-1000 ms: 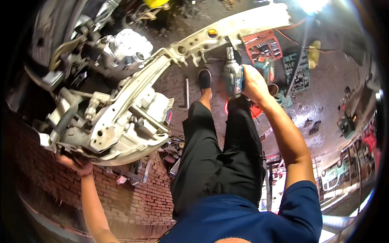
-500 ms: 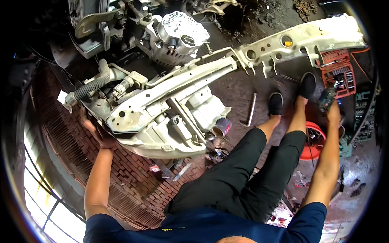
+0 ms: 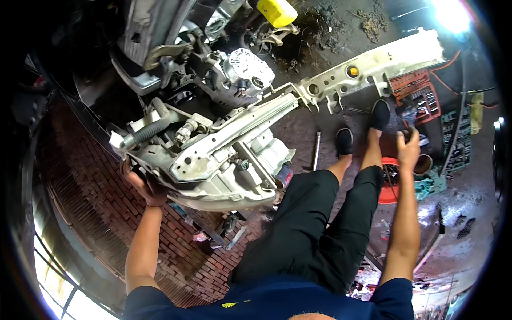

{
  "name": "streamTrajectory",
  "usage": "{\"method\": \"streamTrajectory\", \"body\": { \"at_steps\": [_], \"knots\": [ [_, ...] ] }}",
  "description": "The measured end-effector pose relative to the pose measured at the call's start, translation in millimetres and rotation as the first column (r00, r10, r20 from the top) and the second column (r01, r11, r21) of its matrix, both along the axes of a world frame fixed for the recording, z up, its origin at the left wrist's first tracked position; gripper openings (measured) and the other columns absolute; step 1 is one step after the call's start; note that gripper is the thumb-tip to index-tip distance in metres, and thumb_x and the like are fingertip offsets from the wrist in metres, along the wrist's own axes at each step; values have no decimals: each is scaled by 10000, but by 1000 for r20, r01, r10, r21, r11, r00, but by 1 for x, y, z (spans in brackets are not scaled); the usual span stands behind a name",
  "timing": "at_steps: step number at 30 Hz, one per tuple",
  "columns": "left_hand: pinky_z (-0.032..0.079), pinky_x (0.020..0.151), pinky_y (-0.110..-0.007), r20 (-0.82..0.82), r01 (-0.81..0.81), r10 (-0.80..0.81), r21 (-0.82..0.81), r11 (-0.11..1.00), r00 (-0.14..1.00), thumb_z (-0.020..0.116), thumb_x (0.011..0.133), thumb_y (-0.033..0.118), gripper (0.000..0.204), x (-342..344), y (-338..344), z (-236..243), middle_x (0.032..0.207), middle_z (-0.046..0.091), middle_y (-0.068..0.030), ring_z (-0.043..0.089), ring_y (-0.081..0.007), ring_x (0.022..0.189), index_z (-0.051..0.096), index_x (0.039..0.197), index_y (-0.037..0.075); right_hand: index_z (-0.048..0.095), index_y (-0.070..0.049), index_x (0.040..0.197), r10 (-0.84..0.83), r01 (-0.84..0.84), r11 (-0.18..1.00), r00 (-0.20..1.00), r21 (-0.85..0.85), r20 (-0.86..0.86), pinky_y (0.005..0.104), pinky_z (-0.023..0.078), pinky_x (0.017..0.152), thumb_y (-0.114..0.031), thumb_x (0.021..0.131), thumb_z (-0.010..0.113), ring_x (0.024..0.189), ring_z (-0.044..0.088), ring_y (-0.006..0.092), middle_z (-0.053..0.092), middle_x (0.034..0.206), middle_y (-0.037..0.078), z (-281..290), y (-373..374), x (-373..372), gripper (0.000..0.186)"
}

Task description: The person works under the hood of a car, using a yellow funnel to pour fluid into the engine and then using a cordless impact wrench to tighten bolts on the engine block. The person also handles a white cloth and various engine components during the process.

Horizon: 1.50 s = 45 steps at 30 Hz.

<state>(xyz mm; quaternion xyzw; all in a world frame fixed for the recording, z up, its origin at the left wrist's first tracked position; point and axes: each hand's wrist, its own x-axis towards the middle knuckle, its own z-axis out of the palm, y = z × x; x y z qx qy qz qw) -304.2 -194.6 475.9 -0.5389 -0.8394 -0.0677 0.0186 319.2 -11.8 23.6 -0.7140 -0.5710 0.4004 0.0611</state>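
Note:
My left hand (image 3: 143,185) cups the outer end of a car's front headlight assembly (image 3: 213,198) from below, its fingers partly hidden behind the edge. The pale assembly sits along a metal support panel (image 3: 250,118). On the right, my right hand (image 3: 408,151) is held low over the floor, its fingers around what looks like a dark power tool (image 3: 407,111). The tool's outline is blurred against an orange socket case (image 3: 425,102) beyond it. Nearer than that hand stands a red bucket (image 3: 388,198).
A long pale crossmember (image 3: 373,60) reaches to the far right. An alternator (image 3: 246,69) is mounted behind the panel. A long-handled metal tool (image 3: 317,152) lies on the floor by my feet. A green tool case (image 3: 457,140) and an orange hose (image 3: 444,66) are at the right.
The view has shifted, bringing a yellow object and a bright lamp into sight at the top. My right hand has shifted with its tool; my left hand stays at the headlight assembly.

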Motion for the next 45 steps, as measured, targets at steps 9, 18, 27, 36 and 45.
{"method": "streamTrajectory", "body": {
  "at_steps": [9, 18, 27, 36, 45],
  "knots": [
    [291, 1212, -586, -120, 67, -72, -46, 997, 990, 447, 1050, 588, 838, 5, 3, 14, 1511, 422, -322, 405, -488, 1426, 407, 1513, -109, 632, 32, 1366, -108, 77, 994, 676, -75, -729, 412, 532, 1029, -304, 1047, 675, 1184, 700, 343, 714, 1282, 229, 204, 40, -335, 465],
    [335, 1170, -560, -76, 103, -101, 12, 995, 992, 578, 1006, 371, 686, 11, 23, 18, 1537, 449, -335, 462, -493, 1377, 439, 1505, -79, 737, -30, 906, -453, 397, 891, 762, -219, -463, 431, 472, 668, -465, 1086, 573, 617, 567, 232, 663, 690, 103, 214, 66, -461, 498],
    [353, 1162, -534, -11, 87, -86, 85, 993, 996, 634, 945, 240, 647, 2, 19, 19, 1518, 497, -303, 489, -466, 1373, 488, 1497, -66, 736, -82, 1238, -476, 175, 875, 486, -452, -733, 359, 384, 1106, -372, 1017, 743, 1163, 594, 134, 733, 1171, 25, 193, 82, -442, 365],
    [354, 1138, -539, -45, 94, -92, 51, 994, 995, 646, 937, 261, 663, -1, 10, 24, 1500, 514, -320, 509, -459, 1351, 496, 1486, -79, 737, -6, 877, -701, 440, 710, 366, -550, -612, 304, 391, 632, -345, 988, 778, 676, 431, 98, 544, 728, -41, 207, 67, -458, 359],
    [350, 1167, -517, -17, 103, -101, 79, 992, 995, 600, 990, 304, 637, 5, 14, 15, 1516, 506, -311, 489, -446, 1378, 501, 1493, -73, 757, -9, 1216, -439, 246, 898, 439, -365, -784, 309, 498, 928, -306, 994, 764, 993, 637, 135, 744, 1103, 35, 177, 86, -440, 371]
  ]
}}
